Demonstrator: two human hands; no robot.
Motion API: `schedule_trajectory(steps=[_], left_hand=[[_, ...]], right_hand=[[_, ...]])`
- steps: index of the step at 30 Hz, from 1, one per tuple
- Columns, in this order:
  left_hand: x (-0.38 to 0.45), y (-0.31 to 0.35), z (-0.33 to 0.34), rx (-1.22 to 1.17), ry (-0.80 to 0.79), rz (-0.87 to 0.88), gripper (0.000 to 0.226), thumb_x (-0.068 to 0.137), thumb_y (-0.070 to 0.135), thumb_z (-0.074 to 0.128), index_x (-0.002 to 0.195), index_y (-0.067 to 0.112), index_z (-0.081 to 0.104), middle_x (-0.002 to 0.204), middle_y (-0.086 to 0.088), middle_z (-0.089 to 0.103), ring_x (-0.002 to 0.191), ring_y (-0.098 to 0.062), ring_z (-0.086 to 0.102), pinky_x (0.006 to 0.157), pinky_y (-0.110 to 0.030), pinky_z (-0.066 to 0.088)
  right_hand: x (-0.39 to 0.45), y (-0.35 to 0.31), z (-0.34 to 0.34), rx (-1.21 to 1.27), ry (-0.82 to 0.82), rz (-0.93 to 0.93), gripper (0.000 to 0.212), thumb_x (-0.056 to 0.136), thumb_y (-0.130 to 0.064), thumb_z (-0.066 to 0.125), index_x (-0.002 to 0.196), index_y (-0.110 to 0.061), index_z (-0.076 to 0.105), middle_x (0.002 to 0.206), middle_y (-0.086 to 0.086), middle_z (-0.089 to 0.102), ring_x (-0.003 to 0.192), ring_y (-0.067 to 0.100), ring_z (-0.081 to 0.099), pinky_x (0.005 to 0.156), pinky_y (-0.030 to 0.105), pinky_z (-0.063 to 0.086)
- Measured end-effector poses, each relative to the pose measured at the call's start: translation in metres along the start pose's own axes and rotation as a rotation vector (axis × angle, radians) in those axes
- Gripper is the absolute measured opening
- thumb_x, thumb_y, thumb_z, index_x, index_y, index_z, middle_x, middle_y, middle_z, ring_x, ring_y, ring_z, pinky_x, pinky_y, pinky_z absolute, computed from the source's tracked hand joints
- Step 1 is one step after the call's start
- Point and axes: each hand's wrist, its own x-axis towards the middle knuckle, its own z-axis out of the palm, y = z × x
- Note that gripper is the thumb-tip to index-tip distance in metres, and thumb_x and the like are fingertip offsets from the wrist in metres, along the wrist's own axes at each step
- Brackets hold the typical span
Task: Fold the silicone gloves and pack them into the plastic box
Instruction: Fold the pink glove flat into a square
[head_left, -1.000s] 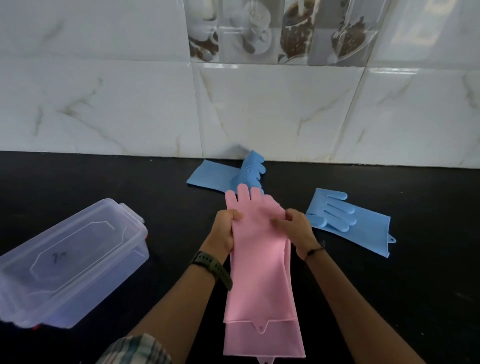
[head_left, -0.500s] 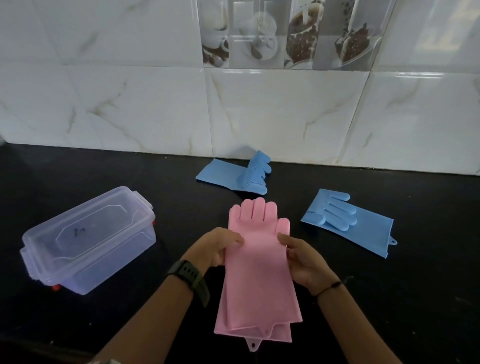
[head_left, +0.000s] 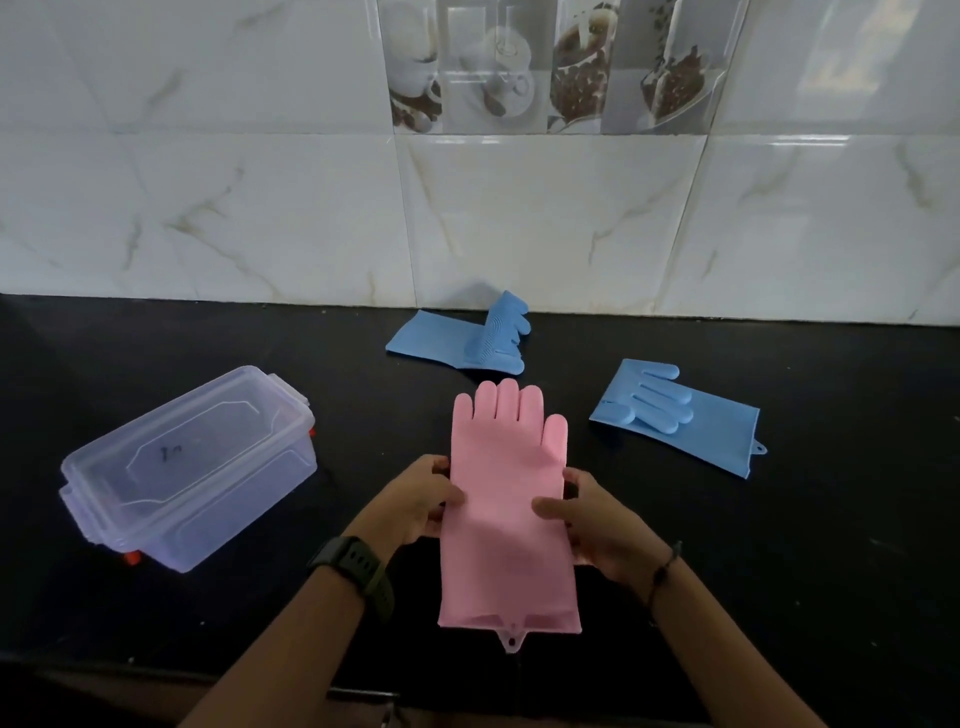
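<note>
Two pink gloves (head_left: 509, 499), stacked one on the other, lie flat on the black desk (head_left: 831, 561) at the centre, finger ends toward 12 o'clock, cuffs toward 6 o'clock. A lower cuff edge and a hanging tab show just below the top cuff, so the pair is judged to be squared up before the first fold.

Left hand (head_left: 415, 501): at 9 o'clock of the pink pair, fingers closed on the left edge, thumb on top. Right hand (head_left: 597, 525): at 3 o'clock, fingers closed on the right edge, thumb laid on the upper face. Holding both long edges at mid-length likely keeps the two slick layers from sliding apart and marks where a fold could go.

One blue glove (head_left: 680, 415), at 2 o'clock of the pink pair, flat, well apart from it; fingers point toward 9 o'clock, cuff with tab toward 4 o'clock. Not yet folded.

One blue glove, second (head_left: 467, 343), at 12 o'clock near the tiled wall (head_left: 260, 208), finger part turned up and over its own sleeve. Loosely doubled, not a neat fold.

One clear plastic box (head_left: 192, 467), at 9 o'clock, well apart from the hands, lid on, red clips at its low corners. Nothing seen inside; it will need opening before packing. Placed within the left hand's reach, presumably for that purpose.

Progress judged early: no glove packed.
</note>
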Motion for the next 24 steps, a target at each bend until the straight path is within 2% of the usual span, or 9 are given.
schedule_trajectory(steps=[3, 6, 9, 12, 14, 18, 20, 22, 24], left_hand=[[-0.005, -0.005, 0.001, 0.081, 0.034, 0.088, 0.054, 0.087, 0.001, 0.055, 0.135, 0.018, 0.038, 0.120, -0.006, 0.052, 0.095, -0.022, 0.053, 0.059, -0.033, 0.047], [-0.012, -0.017, 0.002, 0.238, 0.034, 0.160, 0.045, 0.088, 0.005, 0.054, 0.128, 0.019, 0.039, 0.128, -0.006, 0.050, 0.097, -0.020, 0.053, 0.057, -0.030, 0.050], [-0.015, -0.028, 0.003, 0.335, 0.064, 0.256, 0.042, 0.089, 0.005, 0.054, 0.126, 0.019, 0.040, 0.120, -0.006, 0.054, 0.090, -0.018, 0.056, 0.053, -0.026, 0.051], [-0.015, -0.032, 0.006, 0.363, 0.103, 0.378, 0.045, 0.090, 0.006, 0.055, 0.130, 0.017, 0.040, 0.101, -0.001, 0.054, 0.083, -0.015, 0.058, 0.061, -0.024, 0.052], [-0.016, -0.035, 0.008, 0.413, 0.124, 0.433, 0.048, 0.090, 0.007, 0.055, 0.134, 0.016, 0.037, 0.099, -0.001, 0.054, 0.084, -0.015, 0.058, 0.067, -0.025, 0.052], [-0.015, -0.042, 0.008, 0.627, 0.160, 0.534, 0.043, 0.093, 0.011, 0.052, 0.134, 0.014, 0.039, 0.111, -0.006, 0.059, 0.085, -0.013, 0.056, 0.079, -0.027, 0.052], [-0.015, -0.043, 0.003, 0.822, 0.225, 0.666, 0.040, 0.095, 0.017, 0.050, 0.133, 0.014, 0.042, 0.118, -0.008, 0.058, 0.090, -0.012, 0.056, 0.081, -0.024, 0.047], [-0.014, -0.044, -0.009, 1.101, 0.247, 0.939, 0.032, 0.095, 0.019, 0.048, 0.127, 0.015, 0.050, 0.123, -0.008, 0.055, 0.102, -0.015, 0.057, 0.090, -0.024, 0.046], [-0.014, -0.044, -0.027, 1.413, 0.081, 1.126, 0.031, 0.093, 0.014, 0.052, 0.124, 0.016, 0.054, 0.130, -0.005, 0.054, 0.115, -0.017, 0.052, 0.102, -0.027, 0.042]], right_hand=[[-0.007, 0.006, 0.009, 0.012, 0.060, -0.044, 0.083, 0.082, -0.002, 0.062, 0.145, -0.031, 0.015, 0.144, 0.010, 0.034, 0.086, 0.022, 0.055, 0.062, 0.036, 0.056], [-0.014, 0.020, 0.017, -0.219, 0.174, -0.127, 0.085, 0.081, 0.001, 0.057, 0.145, -0.030, 0.009, 0.135, 0.011, 0.043, 0.083, 0.017, 0.057, 0.065, 0.031, 0.055], [-0.021, 0.031, 0.023, -0.367, 0.262, -0.227, 0.074, 0.084, 0.003, 0.051, 0.142, -0.026, 0.016, 0.107, 0.007, 0.054, 0.066, 0.014, 0.056, 0.049, 0.024, 0.053], [-0.022, 0.034, 0.028, -0.501, 0.448, -0.358, 0.058, 0.088, 0.002, 0.047, 0.138, -0.020, 0.028, 0.083, 0.001, 0.054, 0.061, 0.012, 0.053, 0.050, 0.020, 0.046], [-0.023, 0.037, 0.030, -0.621, 0.563, -0.420, 0.050, 0.090, 0.000, 0.045, 0.135, -0.017, 0.034, 0.075, -0.001, 0.053, 0.059, 0.011, 0.052, 0.052, 0.018, 0.044], [-0.027, 0.046, 0.032, -0.917, 0.554, -0.290, 0.033, 0.095, -0.018, 0.043, 0.128, -0.019, 0.036, 0.089, 0.002, 0.056, 0.067, 0.012, 0.057, 0.064, 0.026, 0.054], [-0.030, 0.048, 0.027, -1.075, 0.557, -0.258, 0.034, 0.094, -0.026, 0.048, 0.126, -0.021, 0.039, 0.101, 0.003, 0.057, 0.075, 0.011, 0.059, 0.069, 0.026, 0.055], [-0.032, 0.053, 0.013, -1.277, 0.561, -0.439, 0.041, 0.090, -0.029, 0.054, 0.128, -0.024, 0.041, 0.118, 0.003, 0.053, 0.095, 0.013, 0.057, 0.080, 0.026, 0.053], [-0.032, 0.060, -0.004, -1.554, 0.411, -0.767, 0.044, 0.088, -0.027, 0.056, 0.130, -0.026, 0.043, 0.133, 0.003, 0.048, 0.116, 0.017, 0.048, 0.096, 0.029, 0.046]])
